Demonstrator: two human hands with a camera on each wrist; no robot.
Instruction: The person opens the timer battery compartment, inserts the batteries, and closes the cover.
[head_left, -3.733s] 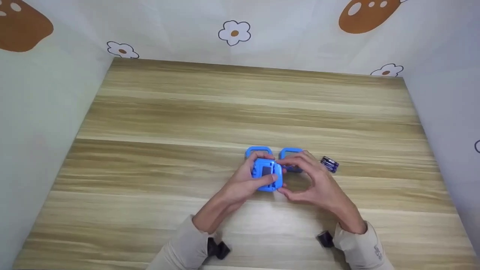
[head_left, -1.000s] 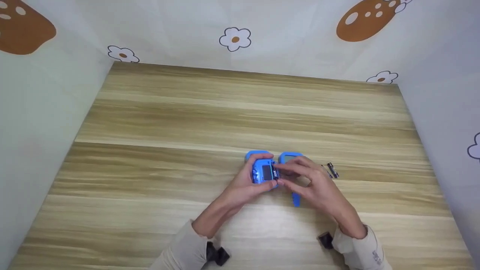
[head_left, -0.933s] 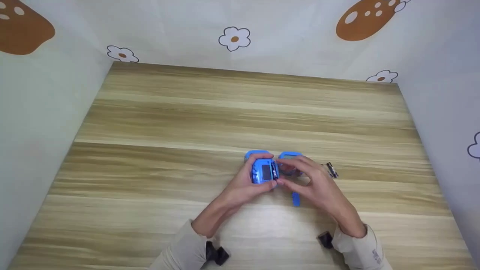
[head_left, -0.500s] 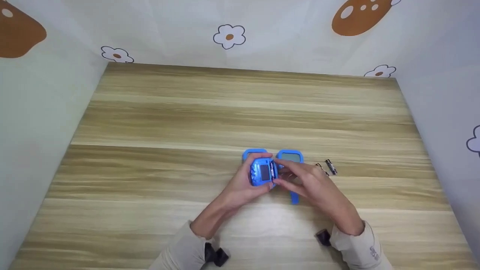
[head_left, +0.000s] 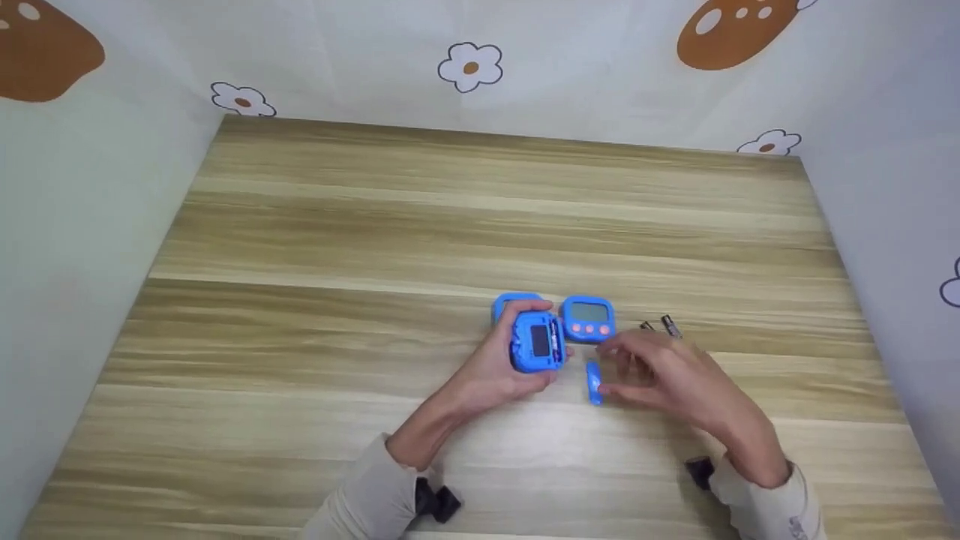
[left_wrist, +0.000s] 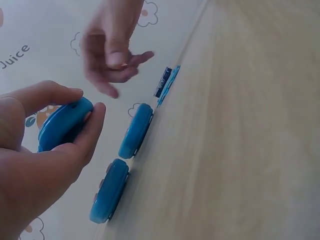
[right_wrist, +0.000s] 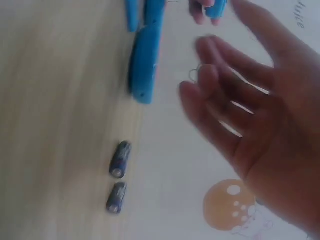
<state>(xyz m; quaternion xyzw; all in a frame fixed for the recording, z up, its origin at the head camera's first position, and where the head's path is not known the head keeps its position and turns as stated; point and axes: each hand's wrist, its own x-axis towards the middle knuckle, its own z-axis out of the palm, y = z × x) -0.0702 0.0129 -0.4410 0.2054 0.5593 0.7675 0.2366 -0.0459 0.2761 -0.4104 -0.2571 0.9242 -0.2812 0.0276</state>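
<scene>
My left hand (head_left: 499, 367) grips a blue digital timer (head_left: 531, 341), its back turned up and its battery slot uncovered. One dark battery (head_left: 556, 341) lies in that slot. In the left wrist view the held timer (left_wrist: 65, 125) shows edge-on between thumb and fingers. My right hand (head_left: 675, 375) hovers over the table with loosely bent fingers, and the right wrist view shows nothing in its grasp. Close to its thumb lies a narrow blue battery cover (head_left: 593, 382) on the wood; the fingers look apart from it.
A second timer (head_left: 589, 315) lies face up, with a screen and pink buttons. Another timer (head_left: 516, 298) is partly hidden behind my left hand. Two loose batteries (right_wrist: 120, 160) lie right of the timers. Patterned cloth walls (head_left: 337, 60) border the wooden table (head_left: 375, 225).
The cover came off the held timer and a battery went into its slot. My right hand has since left the timer, moving right toward the loose cover. The left hand keeps its hold.
</scene>
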